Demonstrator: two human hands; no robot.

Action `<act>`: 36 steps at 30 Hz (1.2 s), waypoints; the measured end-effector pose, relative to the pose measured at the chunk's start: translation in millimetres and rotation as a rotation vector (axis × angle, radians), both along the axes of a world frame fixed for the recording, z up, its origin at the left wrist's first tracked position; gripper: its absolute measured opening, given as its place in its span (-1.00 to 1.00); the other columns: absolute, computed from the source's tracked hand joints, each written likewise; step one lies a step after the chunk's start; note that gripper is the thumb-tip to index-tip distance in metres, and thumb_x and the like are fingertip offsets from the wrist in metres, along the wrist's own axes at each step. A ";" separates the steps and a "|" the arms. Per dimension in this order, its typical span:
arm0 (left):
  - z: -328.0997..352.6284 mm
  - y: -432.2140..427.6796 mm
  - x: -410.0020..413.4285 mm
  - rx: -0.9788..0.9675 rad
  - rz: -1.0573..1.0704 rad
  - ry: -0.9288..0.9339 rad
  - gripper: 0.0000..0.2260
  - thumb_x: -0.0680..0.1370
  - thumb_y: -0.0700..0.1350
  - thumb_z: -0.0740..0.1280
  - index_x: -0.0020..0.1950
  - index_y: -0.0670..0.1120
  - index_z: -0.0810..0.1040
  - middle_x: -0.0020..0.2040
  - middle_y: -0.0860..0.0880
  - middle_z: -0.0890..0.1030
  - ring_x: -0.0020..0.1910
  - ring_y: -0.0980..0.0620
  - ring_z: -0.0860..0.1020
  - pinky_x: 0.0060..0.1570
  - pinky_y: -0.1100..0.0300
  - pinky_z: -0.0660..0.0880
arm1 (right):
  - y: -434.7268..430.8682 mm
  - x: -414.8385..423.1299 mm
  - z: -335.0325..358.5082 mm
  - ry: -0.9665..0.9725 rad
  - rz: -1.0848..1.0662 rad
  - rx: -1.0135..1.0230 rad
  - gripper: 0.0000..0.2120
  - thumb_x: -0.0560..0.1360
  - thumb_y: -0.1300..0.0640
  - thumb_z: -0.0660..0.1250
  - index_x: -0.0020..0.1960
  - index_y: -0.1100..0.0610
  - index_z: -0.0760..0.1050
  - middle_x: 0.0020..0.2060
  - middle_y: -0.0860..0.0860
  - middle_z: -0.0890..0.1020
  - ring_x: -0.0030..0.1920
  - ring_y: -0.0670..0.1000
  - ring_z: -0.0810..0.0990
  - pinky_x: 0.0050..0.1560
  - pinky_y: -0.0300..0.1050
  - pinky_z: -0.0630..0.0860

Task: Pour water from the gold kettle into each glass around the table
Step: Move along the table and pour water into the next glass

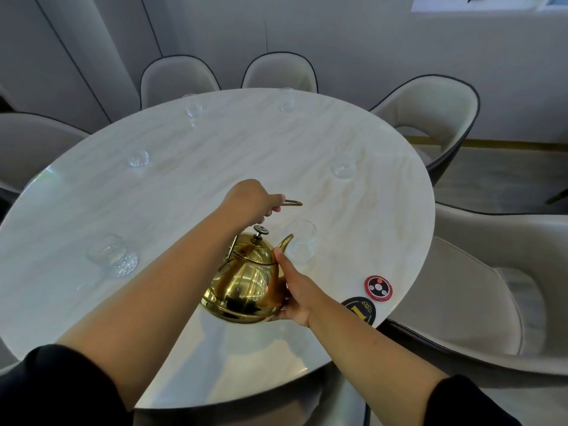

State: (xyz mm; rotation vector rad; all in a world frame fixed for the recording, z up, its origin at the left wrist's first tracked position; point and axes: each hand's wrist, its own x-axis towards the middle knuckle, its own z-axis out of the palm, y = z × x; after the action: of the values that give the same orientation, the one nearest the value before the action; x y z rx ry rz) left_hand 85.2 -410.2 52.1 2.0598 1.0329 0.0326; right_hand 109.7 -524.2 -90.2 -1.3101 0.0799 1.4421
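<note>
The gold kettle [246,284] hangs tilted above the round marble table [215,149], its spout pointing at the rim of the nearest clear glass [301,241]. My left hand [250,201] grips the kettle's wire handle from above. My right hand [296,290] is pressed against the kettle's right side and base, thumb up along the body. Other clear glasses stand around the table: one at the left [112,255], one further left back [139,158], two at the far edge [193,110] [286,101], one at the right [342,169]. No water stream is visible.
A red round disc [378,288] and a black round coaster [359,310] lie near the table's right edge. Padded beige chairs ring the table, for example at the right [479,302] and the back [179,79].
</note>
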 end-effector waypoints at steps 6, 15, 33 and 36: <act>1.2 -1.3 0.6 0.003 0.002 0.027 -0.75 0.58 -0.04 0.27 -0.16 -0.18 0.58 -0.40 -0.02 0.40 -0.48 0.06 0.30 -0.42 0.26 0.23 | -0.7 -0.4 -0.3 0.012 0.008 -0.002 -0.40 0.44 -0.32 0.31 0.21 0.15 0.41 -0.06 0.07 0.53 0.19 0.24 0.54 0.23 0.31 0.49; 0.6 0.3 2.0 0.022 -0.001 0.040 -0.72 0.57 -0.03 0.28 -0.28 -0.14 0.55 -0.41 -0.02 0.41 -0.48 0.06 0.32 -0.42 0.26 0.25 | -0.6 0.3 1.4 0.025 0.014 0.002 -0.42 0.46 -0.32 0.29 0.19 0.16 0.41 -0.08 0.08 0.54 0.12 0.22 0.55 0.21 0.30 0.50; 3.9 -2.1 3.2 0.050 -0.019 0.068 -0.70 0.58 -0.02 0.27 -0.32 -0.11 0.54 -0.42 -0.01 0.40 -0.50 0.07 0.31 -0.45 0.28 0.24 | -2.4 0.2 3.9 0.053 0.029 0.023 -0.49 0.48 -0.31 0.26 0.11 0.13 0.42 -0.10 0.08 0.53 0.12 0.23 0.54 0.26 0.32 0.45; 5.1 -2.6 3.6 0.047 -0.017 0.072 -0.70 0.58 -0.03 0.27 -0.31 -0.12 0.54 -0.42 -0.01 0.40 -0.50 0.06 0.31 -0.45 0.28 0.24 | -2.4 0.1 4.7 0.045 0.034 0.025 -0.44 0.47 -0.32 0.26 0.18 0.14 0.40 -0.08 0.08 0.53 0.18 0.26 0.54 0.26 0.32 0.45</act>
State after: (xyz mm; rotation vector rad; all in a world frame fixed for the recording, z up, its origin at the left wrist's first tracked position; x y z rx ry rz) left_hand 88.8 -412.8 57.2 2.1256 1.0677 -0.0271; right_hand 109.8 -526.6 -85.5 -1.2645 0.0698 1.4969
